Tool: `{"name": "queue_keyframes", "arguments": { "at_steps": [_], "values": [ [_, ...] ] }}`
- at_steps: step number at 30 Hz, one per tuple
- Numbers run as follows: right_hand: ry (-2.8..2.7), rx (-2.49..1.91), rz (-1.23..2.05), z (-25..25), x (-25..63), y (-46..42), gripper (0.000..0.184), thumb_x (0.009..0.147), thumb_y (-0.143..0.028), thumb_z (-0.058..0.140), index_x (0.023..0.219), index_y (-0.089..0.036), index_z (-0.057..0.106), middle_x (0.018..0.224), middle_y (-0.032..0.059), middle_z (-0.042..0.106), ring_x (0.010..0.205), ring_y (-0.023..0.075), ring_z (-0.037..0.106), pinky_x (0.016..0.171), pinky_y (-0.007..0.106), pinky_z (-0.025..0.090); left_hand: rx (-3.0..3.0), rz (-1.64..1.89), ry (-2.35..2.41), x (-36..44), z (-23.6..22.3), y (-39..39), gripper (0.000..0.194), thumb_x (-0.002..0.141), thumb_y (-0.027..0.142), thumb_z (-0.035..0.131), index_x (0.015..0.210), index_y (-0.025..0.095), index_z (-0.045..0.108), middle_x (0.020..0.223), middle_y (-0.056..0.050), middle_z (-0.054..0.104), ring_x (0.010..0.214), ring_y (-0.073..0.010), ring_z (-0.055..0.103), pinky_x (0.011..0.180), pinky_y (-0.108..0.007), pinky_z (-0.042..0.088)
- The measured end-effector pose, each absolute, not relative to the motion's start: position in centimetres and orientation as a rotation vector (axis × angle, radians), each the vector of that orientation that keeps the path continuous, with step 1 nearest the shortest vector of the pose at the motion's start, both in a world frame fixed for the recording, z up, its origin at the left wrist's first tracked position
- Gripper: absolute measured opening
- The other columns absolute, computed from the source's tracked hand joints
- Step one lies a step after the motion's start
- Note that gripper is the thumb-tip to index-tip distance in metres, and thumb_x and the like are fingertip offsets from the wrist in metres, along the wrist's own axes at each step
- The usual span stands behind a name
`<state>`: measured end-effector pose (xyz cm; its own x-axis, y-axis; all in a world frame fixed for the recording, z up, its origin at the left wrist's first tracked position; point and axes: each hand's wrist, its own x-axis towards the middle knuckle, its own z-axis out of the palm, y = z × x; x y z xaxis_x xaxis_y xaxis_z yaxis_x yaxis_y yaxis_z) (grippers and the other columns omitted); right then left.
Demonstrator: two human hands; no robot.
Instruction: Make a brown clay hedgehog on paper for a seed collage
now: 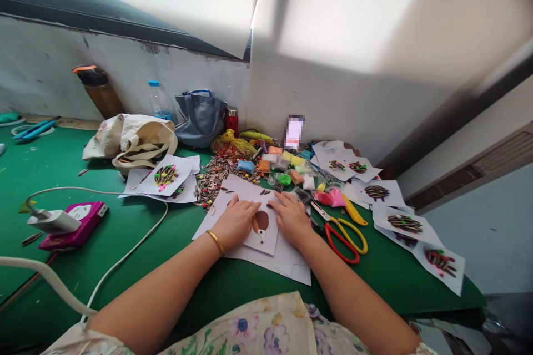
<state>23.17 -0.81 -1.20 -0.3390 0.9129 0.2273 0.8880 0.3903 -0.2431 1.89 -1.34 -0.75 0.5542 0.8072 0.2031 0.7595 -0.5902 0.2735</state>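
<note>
A small white paper lies in front of me, bearing a brown hedgehog-like picture with a pale pointed face. My left hand rests on the paper's left side, fingers stretched out and holding nothing. On the opposite side my right hand lies with its fingers extended over the paper's edge. Larger white sheets are underneath. A few loose sunflower seeds lie on the paper near my fingertips. Just right of my right hand are scissors with one red and one yellow handle.
A heap of sunflower seeds and colourful clay packets sit beyond my hands. Seed-decorated papers line the right edge; others lie left. A phone leans on the wall. A white cable crosses the green table.
</note>
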Motion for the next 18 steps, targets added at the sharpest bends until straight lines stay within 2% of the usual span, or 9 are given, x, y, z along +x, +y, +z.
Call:
{"name": "queue_keyframes", "arguments": {
  "at_steps": [4,9,14,16,18],
  "values": [
    [-2.322,-1.567,0.120,-1.19,23.36,-0.85,0.049,0.082,-0.011,0.050,0.124,-0.031,0.065,0.146,0.0010,0.049,0.134,0.0251,0.036,0.104,0.047,0.031,2.631,0.472,1.328,1.85,-0.84,-1.32,0.042,0.090,0.011,0.045,0.130,0.019,0.051,0.122,-0.012,0.064,0.118,-0.0250,0.056,0.113,-0.057,0.021],
    [-2.303,-1.519,0.086,-1.02,23.52,-0.96,0.034,0.085,-0.013,0.052,0.102,-0.032,0.075,0.140,-0.0004,0.054,0.132,0.0250,0.038,0.104,0.046,0.030,2.631,0.481,1.317,1.80,-0.89,-1.30,0.042,0.090,0.011,0.044,0.130,0.018,0.051,0.121,-0.013,0.064,0.116,-0.0252,0.057,0.112,-0.058,0.022],
    [-2.336,-1.587,0.065,-1.25,23.35,-0.86,0.049,0.084,-0.011,0.051,0.126,-0.032,0.063,0.146,0.0023,0.049,0.134,0.0260,0.037,0.104,0.047,0.031,2.634,0.491,1.310,1.80,-1.01,-1.29,0.042,0.089,0.010,0.044,0.130,0.017,0.051,0.123,-0.013,0.064,0.117,-0.0256,0.056,0.113,-0.058,0.021],
    [-2.353,-1.588,0.058,-1.17,23.26,-0.90,0.049,0.084,-0.011,0.051,0.126,-0.033,0.062,0.146,0.0024,0.049,0.134,0.0258,0.037,0.104,0.047,0.031,2.638,0.486,1.312,1.81,-1.03,-1.28,0.042,0.090,0.010,0.044,0.131,0.018,0.050,0.123,-0.013,0.063,0.118,-0.0256,0.056,0.112,-0.058,0.021],
    [-2.370,-1.534,0.022,-0.96,23.16,-1.05,0.042,0.085,-0.012,0.051,0.118,-0.034,0.067,0.145,0.0010,0.050,0.135,0.0251,0.036,0.105,0.046,0.029,2.640,0.478,1.314,1.81,-1.02,-1.28,0.041,0.090,0.011,0.043,0.131,0.018,0.050,0.123,-0.013,0.064,0.118,-0.0254,0.056,0.112,-0.058,0.021]
  ]
}}
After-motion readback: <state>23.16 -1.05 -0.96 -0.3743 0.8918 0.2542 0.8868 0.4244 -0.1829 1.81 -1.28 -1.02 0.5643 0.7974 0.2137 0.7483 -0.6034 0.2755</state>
